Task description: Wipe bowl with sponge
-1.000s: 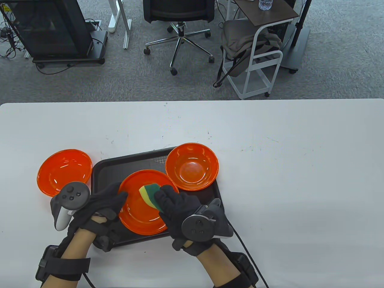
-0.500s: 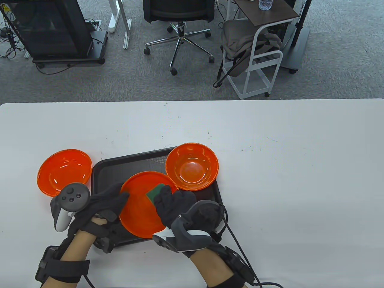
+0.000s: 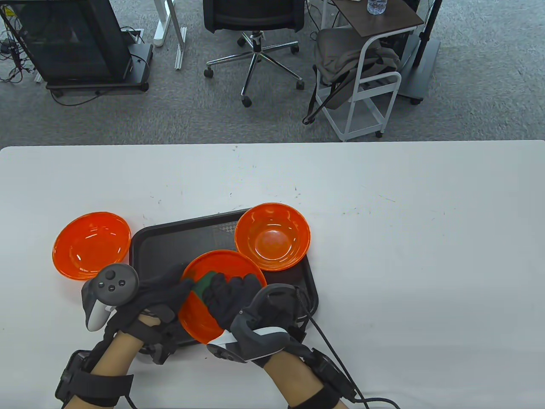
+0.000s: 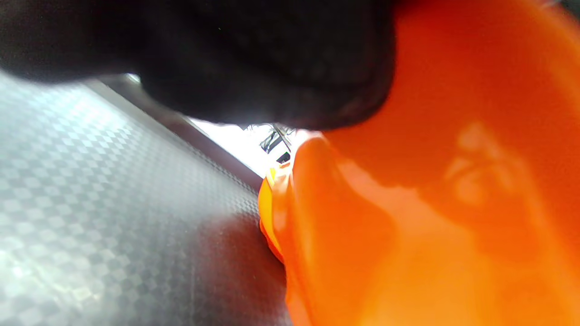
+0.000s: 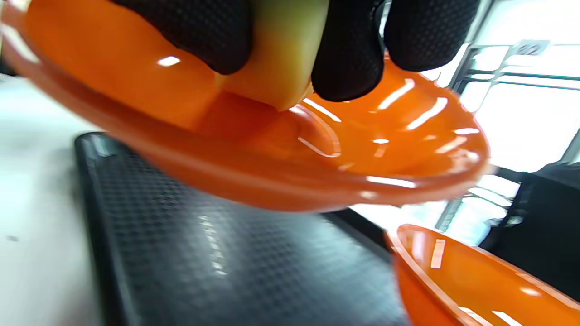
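Nearest us on the tray (image 3: 144, 243), our left hand (image 3: 164, 294) grips the near-left rim of the tilted bowl (image 3: 238, 264), lifted off the tray floor, while our right hand (image 3: 232, 298) presses the sponge (image 3: 203, 284) into it, fingers closed on the sponge. If we push harder than the rim grip holds, we judge the bowl could twist free. Just beyond it, the second bowl (image 3: 272, 236) overhangs the tray's far-right corner; a wide stroke could knock it. Left of the tray sits a third bowl (image 3: 91, 245).
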{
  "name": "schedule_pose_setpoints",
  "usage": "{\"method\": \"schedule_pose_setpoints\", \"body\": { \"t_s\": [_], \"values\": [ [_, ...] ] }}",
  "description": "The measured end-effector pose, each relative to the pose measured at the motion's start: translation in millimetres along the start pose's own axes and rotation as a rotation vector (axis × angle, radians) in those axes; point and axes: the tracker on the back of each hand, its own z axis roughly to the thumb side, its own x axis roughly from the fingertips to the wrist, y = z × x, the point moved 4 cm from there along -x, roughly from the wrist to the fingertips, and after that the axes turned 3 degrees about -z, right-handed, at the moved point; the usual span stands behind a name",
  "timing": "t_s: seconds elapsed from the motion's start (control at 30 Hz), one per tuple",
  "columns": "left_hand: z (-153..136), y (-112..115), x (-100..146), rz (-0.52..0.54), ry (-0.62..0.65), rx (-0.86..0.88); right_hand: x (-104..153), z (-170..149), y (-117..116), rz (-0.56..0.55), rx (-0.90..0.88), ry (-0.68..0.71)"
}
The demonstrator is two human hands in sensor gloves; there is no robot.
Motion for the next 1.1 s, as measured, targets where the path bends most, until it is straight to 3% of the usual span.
{"method": "schedule_pose_setpoints", "body": {
  "t_s": [0.2, 0.37, 0.53, 0.8, 1.1],
  "values": [
    [-6, -15, 3, 0.062, -0.023, -0.017, 0, 4, -2, 0.059, -0.051, 0.022],
    [-9, -27, 6, 0.096, -0.036, -0.023, 1, -3, -7, 0.146, 0.003, -0.051],
    [-5, -23, 5, 0.060, -0.017, -0.035, 4, -13, -10, 0.186, 0.070, -0.137],
    [7, -6, 2, -0.037, 0.029, -0.028, 7, -20, -3, 0.088, 0.124, -0.189],
    [10, 4, 1, -0.055, 0.044, -0.039, 3, -3, 3, -0.051, 0.009, -0.021]
  ]
}}
